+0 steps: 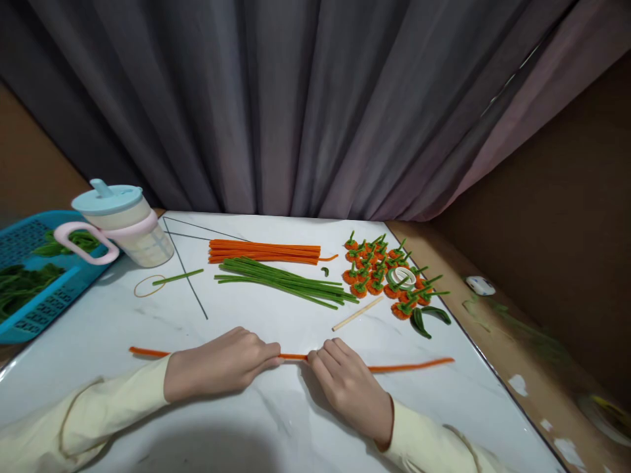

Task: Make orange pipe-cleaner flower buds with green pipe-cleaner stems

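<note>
An orange pipe cleaner (411, 366) stretches sideways across the front of the white table, and both hands hold it near its middle. My left hand (231, 360) is closed, thumb and forefinger pinching it. A short stretch away, my right hand (342, 381) also grips it with curled fingers. The two ends stick out past the hands. Farther back lie a bundle of orange pipe cleaners (263, 251) and, in front of it, a bundle of green pipe cleaners (280, 282). A thin wooden stick (357, 314) rests beyond my right hand.
Several small orange pumpkins with green stems (374, 286) cluster at the right, a roll of tape (401, 278) on them. Left stand a lidded cup (131, 226) and a blue basket (54, 309) with green pieces. A rubber band (142, 293) touches a green pipe cleaner (182, 276).
</note>
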`<action>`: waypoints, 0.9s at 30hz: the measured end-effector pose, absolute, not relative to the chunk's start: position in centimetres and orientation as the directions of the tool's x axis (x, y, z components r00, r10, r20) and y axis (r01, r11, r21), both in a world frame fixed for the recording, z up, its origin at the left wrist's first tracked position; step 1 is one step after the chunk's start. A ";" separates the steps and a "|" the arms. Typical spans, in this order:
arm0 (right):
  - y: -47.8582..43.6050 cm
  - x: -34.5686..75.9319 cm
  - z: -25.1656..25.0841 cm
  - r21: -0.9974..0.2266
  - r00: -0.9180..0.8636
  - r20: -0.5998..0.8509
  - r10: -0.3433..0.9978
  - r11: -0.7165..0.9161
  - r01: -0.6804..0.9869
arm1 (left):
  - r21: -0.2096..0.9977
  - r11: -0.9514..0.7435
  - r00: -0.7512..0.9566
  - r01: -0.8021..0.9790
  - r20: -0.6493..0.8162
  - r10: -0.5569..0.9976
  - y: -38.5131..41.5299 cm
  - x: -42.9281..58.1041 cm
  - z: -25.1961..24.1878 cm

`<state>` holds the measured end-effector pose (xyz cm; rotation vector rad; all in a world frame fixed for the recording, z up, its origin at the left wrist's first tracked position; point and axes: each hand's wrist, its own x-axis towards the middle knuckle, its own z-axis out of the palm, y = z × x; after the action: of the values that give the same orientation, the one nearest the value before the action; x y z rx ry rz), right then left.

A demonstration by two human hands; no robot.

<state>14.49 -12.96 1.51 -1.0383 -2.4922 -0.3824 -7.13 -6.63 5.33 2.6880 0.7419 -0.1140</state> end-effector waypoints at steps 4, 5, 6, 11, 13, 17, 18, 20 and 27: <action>-13.0 14.3 1.1 0.036 -0.592 0.460 0.662 0.652 0.757 | 0.469 -0.716 0.846 0.517 -0.155 0.509 -6.6 -5.8 5.3; -13.0 14.3 1.1 0.025 -0.585 0.459 0.669 0.648 0.761 | 0.508 -0.699 0.851 0.504 -0.151 0.504 -6.6 -5.3 5.1; -13.0 14.4 1.0 0.015 -0.580 0.456 0.675 0.645 0.764 | 0.542 -0.686 0.859 0.485 -0.147 0.491 -6.7 -4.8 4.8; -12.8 15.0 0.5 -0.040 -0.594 0.383 0.707 0.655 0.754 | 0.609 -0.697 0.897 0.379 -0.055 0.439 -6.5 -3.9 2.6; -12.8 15.2 0.4 -0.075 -0.614 0.331 0.717 0.669 0.740 | 0.634 -0.691 0.895 0.348 -0.004 0.447 -6.3 -4.1 1.8; -12.8 15.2 0.6 -0.108 -0.624 0.269 0.733 0.667 0.737 | 0.668 -0.669 0.883 0.324 0.040 0.468 -6.2 -4.6 1.1; -12.8 15.1 0.6 -0.107 -0.624 0.277 0.731 0.668 0.736 | 0.662 -0.679 0.885 0.316 0.051 0.462 -6.3 -4.6 1.1; -12.8 15.0 0.6 -0.109 -0.620 0.319 0.717 0.678 0.727 | 0.633 -0.719 0.894 0.288 0.092 0.439 -6.5 -4.6 1.1; -12.6 15.2 0.4 -0.089 -0.623 0.487 0.613 0.744 0.662 | 0.479 -0.847 0.913 0.231 0.193 0.359 -6.7 -4.4 1.3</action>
<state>15.22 -12.64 0.35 -0.9646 -2.4474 -0.1348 -4.44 -6.70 1.32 2.6169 0.4271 0.3828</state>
